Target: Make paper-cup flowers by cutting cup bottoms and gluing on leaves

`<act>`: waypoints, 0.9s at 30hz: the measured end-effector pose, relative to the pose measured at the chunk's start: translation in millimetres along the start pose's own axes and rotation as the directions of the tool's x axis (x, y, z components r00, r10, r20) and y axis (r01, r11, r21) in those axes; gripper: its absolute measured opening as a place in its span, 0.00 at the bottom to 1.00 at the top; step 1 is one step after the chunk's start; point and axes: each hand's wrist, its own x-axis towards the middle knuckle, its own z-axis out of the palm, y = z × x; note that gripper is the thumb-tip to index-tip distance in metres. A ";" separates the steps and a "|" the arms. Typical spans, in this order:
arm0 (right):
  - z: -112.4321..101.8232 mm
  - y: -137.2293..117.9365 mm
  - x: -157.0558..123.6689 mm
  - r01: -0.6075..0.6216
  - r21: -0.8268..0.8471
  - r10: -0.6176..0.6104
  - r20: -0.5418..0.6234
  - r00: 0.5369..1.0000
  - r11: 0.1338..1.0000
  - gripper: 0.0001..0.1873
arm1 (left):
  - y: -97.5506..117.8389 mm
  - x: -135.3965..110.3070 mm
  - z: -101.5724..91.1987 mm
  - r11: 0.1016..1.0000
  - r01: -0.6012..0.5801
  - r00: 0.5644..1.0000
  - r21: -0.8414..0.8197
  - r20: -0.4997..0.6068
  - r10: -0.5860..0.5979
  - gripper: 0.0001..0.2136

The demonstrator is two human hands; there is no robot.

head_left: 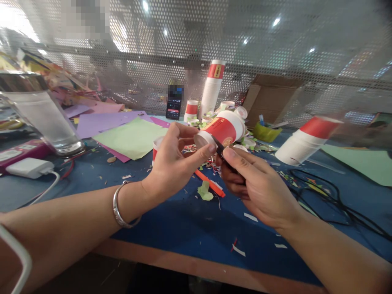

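Blue table (199,230): left hand (174,159) grasps tilted paper cup (223,127), seemingly to steady it; right hand (259,183) grips dark tool (219,148) (scissors, perhaps).

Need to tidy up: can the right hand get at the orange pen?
Probably not while occupied: the right hand holds a dark tool, though the orange pen lies close by, mostly uncovered.

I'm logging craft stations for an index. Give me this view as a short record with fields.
Left hand: holds one end of a tilted red-and-white cup
Right hand: grips a dark tool, type unclear, at the cup
Below the cup: orange pen, green paper scrap
Behind: upright cup stack, phone
Far right: black cable
Surface: blue table
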 end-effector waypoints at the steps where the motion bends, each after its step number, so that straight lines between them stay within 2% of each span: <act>1: 0.1 0.0 0.3 -0.006 0.003 0.006 0.003 1.000 1.000 0.14 | -0.2 -0.3 0.1 1.000 0.000 1.000 -0.004 -0.001 0.000 0.19; 11: 3.9 -3.8 -1.9 -0.040 0.067 0.040 -0.009 0.999 0.997 0.13 | -1.6 -2.1 2.4 0.997 -0.033 0.999 -0.066 0.012 0.034 0.18; 21: 4.7 -5.0 -3.1 -0.047 0.052 0.048 -0.036 0.998 0.998 0.14 | -3.2 -3.1 2.9 0.987 0.068 0.996 -0.148 0.063 -0.059 0.19; 24: 4.9 -5.0 -4.6 -0.040 0.033 0.042 -0.052 0.998 0.999 0.14 | -2.9 -3.2 3.6 0.989 0.036 0.998 -0.140 0.056 -0.029 0.22; 27: 3.9 -4.6 -5.2 -0.030 0.010 0.030 -0.043 0.999 1.000 0.13 | -2.1 -2.0 3.5 0.993 -0.050 0.997 -0.112 0.048 0.055 0.22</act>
